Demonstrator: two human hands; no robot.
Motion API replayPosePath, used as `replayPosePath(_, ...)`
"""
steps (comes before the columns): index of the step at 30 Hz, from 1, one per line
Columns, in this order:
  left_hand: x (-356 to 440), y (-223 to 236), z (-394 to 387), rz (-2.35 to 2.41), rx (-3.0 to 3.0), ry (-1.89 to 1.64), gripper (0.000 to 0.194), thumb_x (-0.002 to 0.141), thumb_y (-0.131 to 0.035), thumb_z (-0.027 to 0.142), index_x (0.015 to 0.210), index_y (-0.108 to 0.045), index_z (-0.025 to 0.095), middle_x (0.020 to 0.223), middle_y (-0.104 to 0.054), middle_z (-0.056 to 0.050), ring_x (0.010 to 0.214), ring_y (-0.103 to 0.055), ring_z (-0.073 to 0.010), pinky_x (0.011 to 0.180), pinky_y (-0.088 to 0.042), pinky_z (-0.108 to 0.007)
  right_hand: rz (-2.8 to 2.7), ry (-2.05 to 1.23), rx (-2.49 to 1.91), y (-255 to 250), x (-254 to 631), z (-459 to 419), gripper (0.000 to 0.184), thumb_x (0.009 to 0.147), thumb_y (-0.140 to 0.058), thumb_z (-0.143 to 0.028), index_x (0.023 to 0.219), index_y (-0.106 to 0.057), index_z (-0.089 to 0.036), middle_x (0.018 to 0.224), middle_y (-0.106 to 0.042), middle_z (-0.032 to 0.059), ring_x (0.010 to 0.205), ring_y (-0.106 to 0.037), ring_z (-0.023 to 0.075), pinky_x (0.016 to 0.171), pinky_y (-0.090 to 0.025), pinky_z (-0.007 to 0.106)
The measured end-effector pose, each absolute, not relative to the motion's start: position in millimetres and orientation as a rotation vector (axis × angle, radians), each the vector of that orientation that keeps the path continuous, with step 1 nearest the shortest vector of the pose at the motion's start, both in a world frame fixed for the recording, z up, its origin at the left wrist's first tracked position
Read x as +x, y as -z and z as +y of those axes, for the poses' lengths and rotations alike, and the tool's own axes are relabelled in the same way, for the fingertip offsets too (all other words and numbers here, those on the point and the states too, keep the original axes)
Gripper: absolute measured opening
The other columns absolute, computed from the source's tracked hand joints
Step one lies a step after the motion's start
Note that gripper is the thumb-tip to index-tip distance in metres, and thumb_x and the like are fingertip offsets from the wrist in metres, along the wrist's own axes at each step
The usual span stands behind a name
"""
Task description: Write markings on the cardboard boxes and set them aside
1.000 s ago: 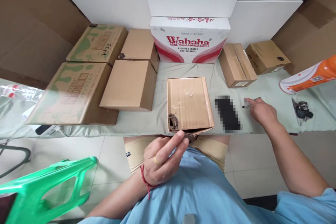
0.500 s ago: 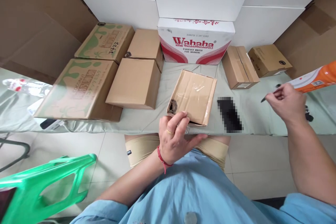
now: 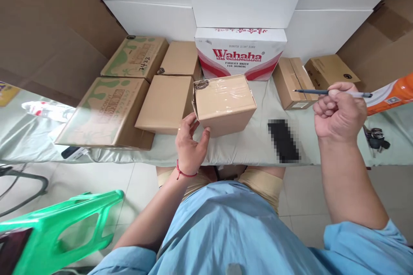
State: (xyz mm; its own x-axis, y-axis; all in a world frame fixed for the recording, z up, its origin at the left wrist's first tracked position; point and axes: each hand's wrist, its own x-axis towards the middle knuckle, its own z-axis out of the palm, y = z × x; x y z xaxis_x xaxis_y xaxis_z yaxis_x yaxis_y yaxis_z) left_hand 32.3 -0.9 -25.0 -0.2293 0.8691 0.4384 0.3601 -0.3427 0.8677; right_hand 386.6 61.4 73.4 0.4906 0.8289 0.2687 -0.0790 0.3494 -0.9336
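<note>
A small brown cardboard box [image 3: 226, 99] stands in the middle of the cloth-covered table, with clear tape across its top and a dark scuffed patch at the far left corner. My left hand [image 3: 192, 148] is closed on its near left corner, thumb on the front face and fingers along the left side, partly hidden. Off to the right, my right hand [image 3: 340, 114] is raised above the table, closed around a pen [image 3: 312, 92]. The dark tip of the pen points left, well apart from the box.
Several cartons, including a green-printed carton [image 3: 100, 107], stand at the left. A white Wahaha carton [image 3: 240, 56] is behind, with two brown boxes at the right back. A blurred-out black item [image 3: 284, 139], keys [image 3: 377, 139] and an orange package [image 3: 392, 96] lie right. A green stool [image 3: 61, 227] stands below left.
The box has been turned, so its scuffed corner now sits at the far left. My left hand has shifted left onto its near corner. My right hand has moved left and up with the pen.
</note>
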Motion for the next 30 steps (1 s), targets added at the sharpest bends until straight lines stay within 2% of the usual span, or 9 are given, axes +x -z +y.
replayPosePath(2,35.5,18.5,1.6,1.414,1.492,-1.576,0.043,0.098,-0.072,0.036,0.138,-0.065,0.022,0.141,-0.070,-0.014,0.135,-0.069,-0.0284,0.119,-0.056,-0.047,-0.850,-0.727,-1.041,-76.7,381.2,77.2,0.021,0.072,-0.075,-0.030,0.075,-0.054,-0.029,0.047,-0.033,-0.0130,0.037,-0.021,0.0082,0.039,-0.010,0.028)
replayPosePath(5,44.1,-0.9,4.1,1.378,1.443,-1.553,0.042,0.102,-0.067,0.045,0.137,-0.066,0.021,0.139,-0.073,-0.013,0.133,-0.069,-0.0287,0.119,-0.053,-0.045,-0.984,-0.606,-1.006,-73.1,359.0,107.1,0.016,0.093,-0.067,-0.040,0.086,-0.058,-0.028,0.059,-0.057,-0.0076,0.042,-0.045,0.0096,0.040,-0.026,0.024)
replayPosePath(8,51.9,-21.9,8.7,1.442,1.465,-1.534,0.051,0.106,-0.061,0.063,0.134,-0.067,0.021,0.135,-0.074,-0.012,0.126,-0.069,-0.0273,0.111,-0.053,-0.041,-1.273,-0.549,-0.987,-58.3,328.1,135.1,0.033,0.106,-0.059,-0.059,0.111,-0.068,-0.027,0.089,-0.080,0.0010,0.074,-0.076,0.0136,0.066,-0.059,0.026)
replayPosePath(10,56.3,-31.9,13.8,1.479,1.461,-1.515,0.060,0.105,-0.056,0.074,0.131,-0.067,0.020,0.132,-0.074,-0.013,0.123,-0.069,-0.0272,0.108,-0.052,-0.041,-1.436,-0.523,-1.008,-46.2,308.8,144.1,0.044,0.108,-0.055,-0.067,0.123,-0.068,-0.027,0.106,-0.084,0.0046,0.095,-0.082,0.0168,0.085,-0.065,0.032)
replayPosePath(13,60.9,-37.3,22.2,1.506,1.432,-1.505,0.070,0.101,-0.054,0.083,0.127,-0.065,0.019,0.128,-0.073,-0.014,0.122,-0.068,-0.0281,0.107,-0.051,-0.041,-1.565,-0.403,-1.095,-32.1,285.8,130.8,0.046,0.111,-0.050,-0.067,0.128,-0.068,-0.028,0.112,-0.086,0.0060,0.098,-0.084,0.0198,0.088,-0.066,0.033)
replayPosePath(16,61.0,-32.8,28.4,1.547,1.335,-1.579,0.073,0.091,-0.070,0.084,0.125,-0.061,0.019,0.123,-0.072,-0.012,0.117,-0.069,-0.0278,0.104,-0.051,-0.040,-1.519,-0.239,-1.140,-25.6,273.3,90.5,0.042,0.115,-0.045,-0.059,0.129,-0.068,-0.027,0.106,-0.087,0.0057,0.086,-0.083,0.0191,0.081,-0.066,0.032)
replayPosePath(23,54.6,-24.8,35.9,1.338,1.243,-1.551,0.062,0.079,-0.091,0.063,0.114,-0.060,0.023,0.107,-0.066,-0.003,0.093,-0.065,-0.0193,0.082,-0.054,-0.031,-1.381,-0.086,-1.052,-48.7,286.9,30.9,0.019,0.113,-0.060,-0.040,0.117,-0.071,-0.025,0.080,-0.076,-0.0025,0.056,-0.066,0.0119,0.052,-0.050,0.027)
replayPosePath(27,57.0,-27.9,43.5,1.287,1.275,-1.531,0.056,0.080,-0.091,0.059,0.110,-0.060,0.023,0.103,-0.065,-0.001,0.088,-0.064,-0.0175,0.079,-0.054,-0.030,-1.260,-0.050,-0.971,-78.2,294.5,52.4,0.036,0.114,-0.056,-0.051,0.091,-0.067,-0.025,0.073,-0.060,-0.0043,0.053,-0.057,0.0088,0.051,-0.045,0.026)
replayPosePath(30,59.6,-27.8,50.7,1.265,1.320,-1.508,0.056,0.081,-0.091,0.061,0.108,-0.060,0.023,0.100,-0.064,-0.001,0.085,-0.063,-0.0170,0.076,-0.053,-0.030,-1.377,-0.257,-0.946,-89.1,284.3,75.6,0.044,0.115,-0.049,-0.059,0.093,-0.067,-0.025,0.078,-0.063,-0.0024,0.058,-0.063,0.0103,0.050,-0.044,0.025)
